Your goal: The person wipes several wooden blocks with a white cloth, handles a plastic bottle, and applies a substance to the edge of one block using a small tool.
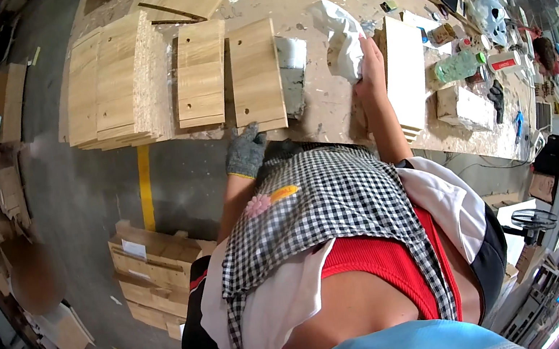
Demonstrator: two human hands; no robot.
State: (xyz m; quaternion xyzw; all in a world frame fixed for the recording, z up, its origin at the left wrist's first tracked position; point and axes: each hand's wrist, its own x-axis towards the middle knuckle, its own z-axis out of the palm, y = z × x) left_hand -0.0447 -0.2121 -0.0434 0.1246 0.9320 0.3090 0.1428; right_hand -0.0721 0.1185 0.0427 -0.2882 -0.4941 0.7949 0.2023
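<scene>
Left hand (245,152), in a grey glove, is touching the near edge of a wooden panel (255,76); its fingertips are sitting right at that edge, but the thumb isn't showing clearly, so can't tell if they're pinching or just steadying. Right hand (370,65), bare, is grasping a crumpled white cloth (343,36), which is bunching just left of those fingers. Cloth is staying clear of the panel, with bare table (328,112) showing between.

Panel is lying straight ahead of the left fingers, one hole showing near each end. A patchy grey-and-white block (294,73) is peeking out past its right side; can't tell if it's supporting the panel. Another holed panel (201,73) is lying ahead and left of the left fingers, a big stack (115,83) is standing farther left, and loose panels (182,0) are lying at angles well beyond. Just right of the right fingers, a pale-topped stack (404,60) is standing.

Progress, my read: looking partway. One panel is getting attention, cloth isn't contacting it. Pieces are sitting on both sides of the hands, but nothing is marking which are done, so can't call how many are remaining
</scene>
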